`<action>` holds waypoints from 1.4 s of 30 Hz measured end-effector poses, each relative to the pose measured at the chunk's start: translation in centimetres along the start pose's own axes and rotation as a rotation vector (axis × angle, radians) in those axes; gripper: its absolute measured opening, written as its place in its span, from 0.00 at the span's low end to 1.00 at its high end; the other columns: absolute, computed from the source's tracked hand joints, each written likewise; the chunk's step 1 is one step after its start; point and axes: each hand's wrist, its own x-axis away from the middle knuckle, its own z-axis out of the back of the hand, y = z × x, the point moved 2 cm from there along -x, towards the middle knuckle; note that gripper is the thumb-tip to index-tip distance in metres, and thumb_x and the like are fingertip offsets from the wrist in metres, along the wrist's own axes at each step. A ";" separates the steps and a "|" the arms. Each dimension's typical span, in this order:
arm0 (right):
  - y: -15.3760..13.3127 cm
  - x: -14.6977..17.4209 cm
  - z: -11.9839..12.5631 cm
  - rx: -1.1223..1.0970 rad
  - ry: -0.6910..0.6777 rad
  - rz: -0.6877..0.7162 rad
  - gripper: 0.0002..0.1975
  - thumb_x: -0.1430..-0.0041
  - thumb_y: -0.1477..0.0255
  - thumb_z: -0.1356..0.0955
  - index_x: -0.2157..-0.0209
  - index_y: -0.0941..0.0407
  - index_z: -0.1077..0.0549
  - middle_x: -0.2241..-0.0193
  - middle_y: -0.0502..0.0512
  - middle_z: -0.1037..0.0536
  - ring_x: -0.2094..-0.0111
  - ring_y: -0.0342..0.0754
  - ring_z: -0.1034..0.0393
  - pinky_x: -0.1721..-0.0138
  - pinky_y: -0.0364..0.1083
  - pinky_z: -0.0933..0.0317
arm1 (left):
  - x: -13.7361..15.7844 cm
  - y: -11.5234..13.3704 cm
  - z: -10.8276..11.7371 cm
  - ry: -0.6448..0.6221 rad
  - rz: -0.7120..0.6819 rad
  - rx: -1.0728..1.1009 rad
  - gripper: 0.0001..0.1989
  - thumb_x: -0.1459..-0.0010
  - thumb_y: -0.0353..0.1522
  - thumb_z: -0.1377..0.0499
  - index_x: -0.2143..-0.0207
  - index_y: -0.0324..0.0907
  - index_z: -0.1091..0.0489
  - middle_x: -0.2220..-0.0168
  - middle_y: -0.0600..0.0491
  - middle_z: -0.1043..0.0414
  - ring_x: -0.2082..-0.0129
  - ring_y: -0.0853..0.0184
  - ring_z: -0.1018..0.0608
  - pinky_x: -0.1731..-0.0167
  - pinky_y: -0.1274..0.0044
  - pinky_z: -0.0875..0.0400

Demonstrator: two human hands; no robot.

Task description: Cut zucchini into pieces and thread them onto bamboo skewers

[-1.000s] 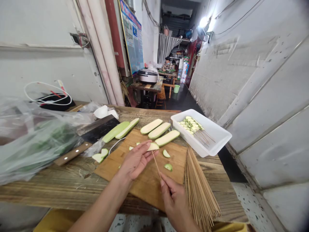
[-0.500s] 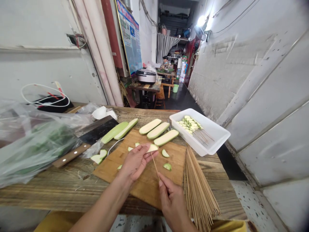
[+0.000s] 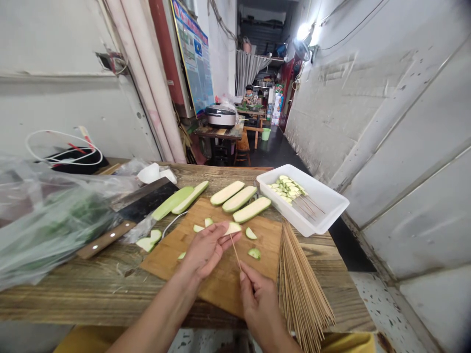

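Observation:
Over the wooden cutting board point(image 3: 221, 294), my left hand point(image 3: 208, 247) pinches a pale zucchini slice point(image 3: 233, 228) with green skin along its edge. My right hand point(image 3: 259, 299) grips a thin bamboo skewer point(image 3: 236, 252), whose upper end meets the underside of that slice. How deep the tip goes in cannot be made out. Half-round pieces lie loose on the board, among them one zucchini piece point(image 3: 254, 253) right of the skewer. Behind my hands, several halved zucchinis point(image 3: 240, 199) rest cut side up by the board's far edge. A bundle of bamboo skewers point(image 3: 303, 289) lies right of the board.
A white plastic tray point(image 3: 331, 201) at the far right holds skewered slices. To the left are a cleaver point(image 3: 106, 239) and a clear plastic bag point(image 3: 55, 215) of greens. Farther back, a person point(image 3: 249, 95) sits at another table beyond a rice-cooker-like appliance point(image 3: 221, 116).
The whole view has shifted slightly, so things appear a little farther left. Both hands keep the same hold on the slice and the skewer, with hardly any movement between them.

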 end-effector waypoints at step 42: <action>0.7 -0.3 -1.6 -0.194 0.051 -0.121 0.23 0.40 0.59 0.38 0.57 0.62 0.23 0.84 0.48 0.36 0.83 0.41 0.47 0.85 0.38 0.51 | -0.1 -1.4 -0.1 -0.020 -0.004 -0.094 0.08 0.41 0.26 0.49 0.68 0.35 0.30 0.67 0.44 0.22 0.63 0.63 0.21 0.58 0.72 0.26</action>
